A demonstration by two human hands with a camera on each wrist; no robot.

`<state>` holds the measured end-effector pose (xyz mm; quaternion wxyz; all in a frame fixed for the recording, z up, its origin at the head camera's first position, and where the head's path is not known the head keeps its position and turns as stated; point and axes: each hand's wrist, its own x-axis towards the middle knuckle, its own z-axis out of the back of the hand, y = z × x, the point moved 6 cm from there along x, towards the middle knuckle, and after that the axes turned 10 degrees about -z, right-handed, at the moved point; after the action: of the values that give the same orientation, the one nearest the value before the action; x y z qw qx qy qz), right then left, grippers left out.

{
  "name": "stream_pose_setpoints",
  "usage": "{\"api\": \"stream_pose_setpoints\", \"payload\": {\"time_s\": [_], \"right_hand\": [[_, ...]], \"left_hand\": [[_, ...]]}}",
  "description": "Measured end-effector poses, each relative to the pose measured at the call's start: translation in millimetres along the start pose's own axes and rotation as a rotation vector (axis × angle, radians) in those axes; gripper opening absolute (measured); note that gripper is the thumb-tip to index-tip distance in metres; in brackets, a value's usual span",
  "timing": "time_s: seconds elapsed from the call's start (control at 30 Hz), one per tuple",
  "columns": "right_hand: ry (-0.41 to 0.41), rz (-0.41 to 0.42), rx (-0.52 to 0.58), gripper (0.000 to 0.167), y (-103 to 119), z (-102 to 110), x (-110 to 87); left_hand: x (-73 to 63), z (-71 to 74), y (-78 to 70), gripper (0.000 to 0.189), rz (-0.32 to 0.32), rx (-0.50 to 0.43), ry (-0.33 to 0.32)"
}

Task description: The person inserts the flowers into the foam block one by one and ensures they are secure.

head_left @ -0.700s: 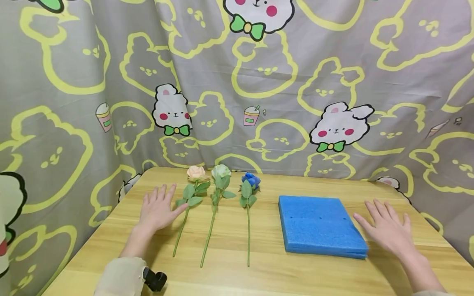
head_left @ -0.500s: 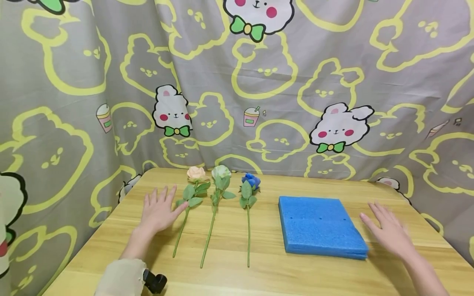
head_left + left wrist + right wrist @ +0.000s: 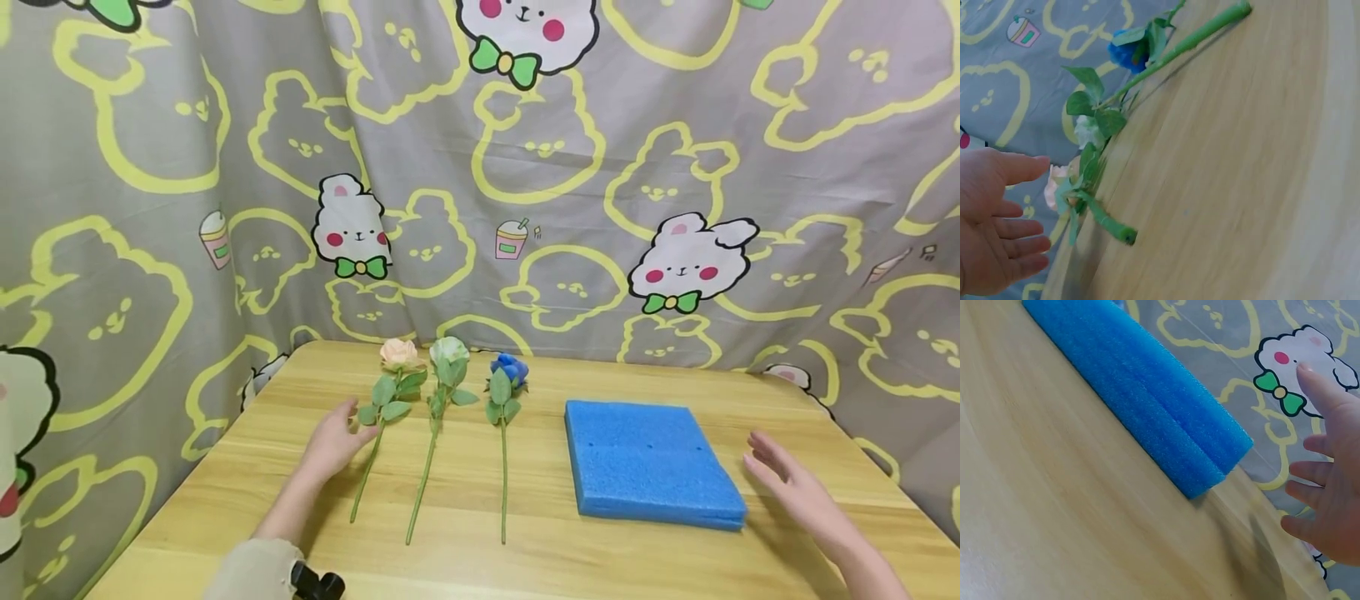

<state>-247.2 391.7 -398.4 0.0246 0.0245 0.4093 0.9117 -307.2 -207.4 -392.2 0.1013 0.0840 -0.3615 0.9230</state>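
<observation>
**Three flowers and a foam block on a table**

Left hand [image 3: 335, 440]: fingers lying loose, grasping nothing, reaching beside the pink flower [image 3: 384, 407], possibly touching its stem. White flower [image 3: 438, 398] and blue flower [image 3: 504, 398] lying alongside on the table [image 3: 480, 558]. Right hand [image 3: 791, 487]: fingers spreading, released, hovering just right of the foam block [image 3: 647, 462].

Wooden table [image 3: 540, 558], light grain, rounded corners. White rose [image 3: 448, 350] lying flat on table, stem toward viewer, between two other flowers. Blue rose [image 3: 508, 367] lying right of it, stem straight, parallel. Gray curtain [image 3: 600, 167] hanging behind and along both sides of table, printed with yellow bear outlines, white rabbits with green bows, small drink cups. Small black object [image 3: 318, 582] at bottom edge of head view, near table's front edge.
</observation>
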Motion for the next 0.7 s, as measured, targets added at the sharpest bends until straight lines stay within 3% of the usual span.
{"api": "stream_pose_setpoints", "payload": {"time_s": [0.17,0.3,0.6,0.7], "right_hand": [[-0.018,0.056,0.028,0.058,-4.6,-4.5,-1.3],[-0.003,0.073,0.05,0.056,-6.0,-8.8,0.4],[0.094,0.136,0.199,0.055,-5.3,-18.1,1.4],[0.148,0.109,0.256,0.057,-6.0,-20.8,0.7]], "left_hand": [[-1.7,-8.0,4.1,0.068,0.067,-0.185,-0.012],[-3.6,-12.9,6.6,0.069,0.117,-0.266,-0.004],[-4.4,-17.5,7.9,0.062,0.154,-0.262,0.017],[-3.5,-18.8,8.2,0.059,0.154,-0.269,0.027]]}}
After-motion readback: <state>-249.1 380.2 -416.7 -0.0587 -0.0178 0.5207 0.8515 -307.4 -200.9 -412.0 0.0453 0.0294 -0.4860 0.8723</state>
